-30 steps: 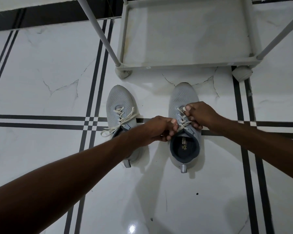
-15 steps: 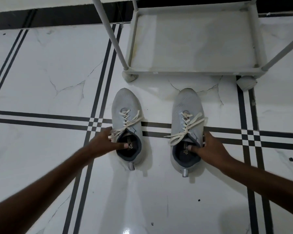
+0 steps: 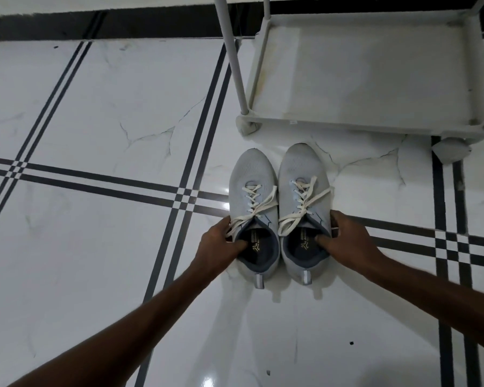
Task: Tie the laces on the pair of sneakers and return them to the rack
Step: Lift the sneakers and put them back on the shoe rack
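Note:
Two light grey sneakers with cream laces stand side by side, touching, toes toward the rack. My left hand (image 3: 218,246) grips the collar of the left sneaker (image 3: 252,180), thumb inside the opening. My right hand (image 3: 344,238) holds the collar of the right sneaker (image 3: 301,166) the same way. Both shoes' laces lie in loose bows across the tongues. The white rack (image 3: 344,127) has its bottom shelf just beyond the toes, to the upper right.
The floor is glossy white tile with dark double stripes (image 3: 162,191). A slanted rack pole (image 3: 234,60) rises at the rack's left corner. A rack foot (image 3: 450,152) sits to the right of the shoes. A dark skirting runs along the back wall.
My hands left the right shoe's laces and took one sneaker collar each. The two shoes, earlier apart, have been drawn together until they touch.

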